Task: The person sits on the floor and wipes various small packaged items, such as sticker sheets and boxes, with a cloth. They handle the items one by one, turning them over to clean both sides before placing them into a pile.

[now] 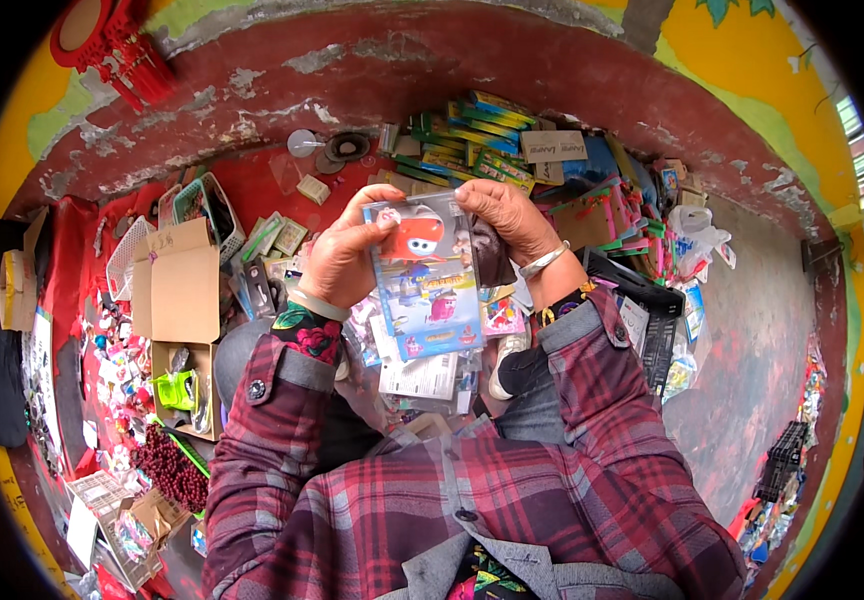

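Both hands hold up a flat blister-packed toy, a blue card with a red cartoon plane under clear plastic. My left hand grips its upper left edge, thumb over the front. My right hand grips the upper right corner; a silver bangle sits on that wrist. Both sleeves are red plaid. More packaged toys lie stacked beneath the held one, on my lap.
An open cardboard box stands at left beside white wire baskets. Stacks of colourful packets lie ahead. A black plastic crate sits at right. Dark red beads lie lower left. A red-painted ledge curves behind.
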The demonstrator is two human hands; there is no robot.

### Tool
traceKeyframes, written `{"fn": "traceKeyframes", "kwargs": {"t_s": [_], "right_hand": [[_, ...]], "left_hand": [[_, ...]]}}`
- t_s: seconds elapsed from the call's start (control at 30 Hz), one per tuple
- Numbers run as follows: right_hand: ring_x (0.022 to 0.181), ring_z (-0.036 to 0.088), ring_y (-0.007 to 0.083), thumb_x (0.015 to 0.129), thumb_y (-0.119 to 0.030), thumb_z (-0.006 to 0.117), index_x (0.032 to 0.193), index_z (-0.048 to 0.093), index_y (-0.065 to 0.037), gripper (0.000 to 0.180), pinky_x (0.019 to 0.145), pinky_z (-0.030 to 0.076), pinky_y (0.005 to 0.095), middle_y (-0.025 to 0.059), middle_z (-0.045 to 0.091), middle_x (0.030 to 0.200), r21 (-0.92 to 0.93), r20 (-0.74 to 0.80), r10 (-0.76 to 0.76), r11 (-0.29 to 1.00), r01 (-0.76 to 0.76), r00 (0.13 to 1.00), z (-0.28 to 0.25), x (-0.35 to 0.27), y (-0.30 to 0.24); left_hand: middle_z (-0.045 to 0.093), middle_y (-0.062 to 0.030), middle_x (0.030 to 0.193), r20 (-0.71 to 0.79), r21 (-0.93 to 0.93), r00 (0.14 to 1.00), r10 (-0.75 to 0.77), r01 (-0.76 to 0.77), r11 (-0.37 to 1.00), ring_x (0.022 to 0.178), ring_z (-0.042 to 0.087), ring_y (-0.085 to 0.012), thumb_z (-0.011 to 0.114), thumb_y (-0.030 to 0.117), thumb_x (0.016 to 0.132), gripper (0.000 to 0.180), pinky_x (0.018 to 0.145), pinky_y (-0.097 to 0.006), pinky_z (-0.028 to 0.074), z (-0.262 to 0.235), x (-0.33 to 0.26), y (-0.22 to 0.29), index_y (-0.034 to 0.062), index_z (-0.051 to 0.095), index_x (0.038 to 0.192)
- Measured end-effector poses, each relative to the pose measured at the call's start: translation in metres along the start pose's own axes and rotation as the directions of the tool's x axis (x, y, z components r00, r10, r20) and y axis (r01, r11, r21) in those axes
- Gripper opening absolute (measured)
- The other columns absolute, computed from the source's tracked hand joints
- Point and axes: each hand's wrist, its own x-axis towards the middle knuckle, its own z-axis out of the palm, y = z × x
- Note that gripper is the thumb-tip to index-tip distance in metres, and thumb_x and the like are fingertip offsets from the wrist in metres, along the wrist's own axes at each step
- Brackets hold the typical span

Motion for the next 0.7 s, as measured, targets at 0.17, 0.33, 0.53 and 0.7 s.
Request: {"fn": "traceKeyframes", "kwargs": {"t_s": [0.17,0.33,0.53,0.7], "right_hand": [[0.071,0.054,0.0038,0.082,-0.016,0.068,0.086,0.065,-0.004,0.014,0.063,0.043,0.0193,-0.0031,0.061,0.078,-0.066,-0.03,-0.057,0.996,0.055,0.998,0.001,-0.004,-0.004],[0.068,0.053,0.0042,0.081,-0.013,0.068,0.084,0.067,-0.001,0.012,0.061,0.042,0.0196,-0.0026,0.062,0.075,-0.246,-0.101,-0.21,0.952,0.18,0.972,0.008,-0.009,-0.01],[0.063,0.05,0.0039,0.081,-0.012,0.066,0.081,0.067,0.0,0.012,0.056,0.041,0.0204,-0.0037,0.059,0.068,-0.389,-0.115,-0.296,0.892,0.231,0.948,0.007,-0.015,-0.011],[0.062,0.05,0.0042,0.081,-0.012,0.067,0.081,0.067,0.0,0.012,0.055,0.04,0.0206,-0.0033,0.059,0.069,-0.254,-0.139,-0.216,0.951,0.175,0.967,-0.002,-0.014,-0.013]], "left_hand": [[0.058,-0.0093,0.105,-0.005,0.034,1.0,0.005,-0.005,0.999,0.099,0.056,-0.0185,0.052,0.019,0.088,0.041,0.087,-0.034,0.045,0.012,0.0,0.002,0.0052,0.043,0.125],[0.06,-0.0076,0.105,-0.085,0.007,0.996,0.001,0.0,1.0,0.097,0.058,-0.018,0.049,0.033,0.092,0.037,0.086,-0.035,0.045,-0.003,0.01,-0.002,0.0035,0.053,0.114],[0.063,-0.0098,0.102,-0.144,0.245,0.99,0.007,0.029,0.969,0.091,0.061,-0.0192,0.048,0.013,0.087,0.027,0.083,-0.032,0.047,-0.018,0.009,-0.004,-0.0011,0.054,0.108],[0.063,-0.0031,0.09,-0.051,0.012,0.998,-0.041,0.042,0.999,0.076,0.058,-0.0096,0.049,0.015,0.087,0.027,0.071,-0.024,0.046,-0.005,0.007,0.002,-0.0001,0.055,0.108]]}}
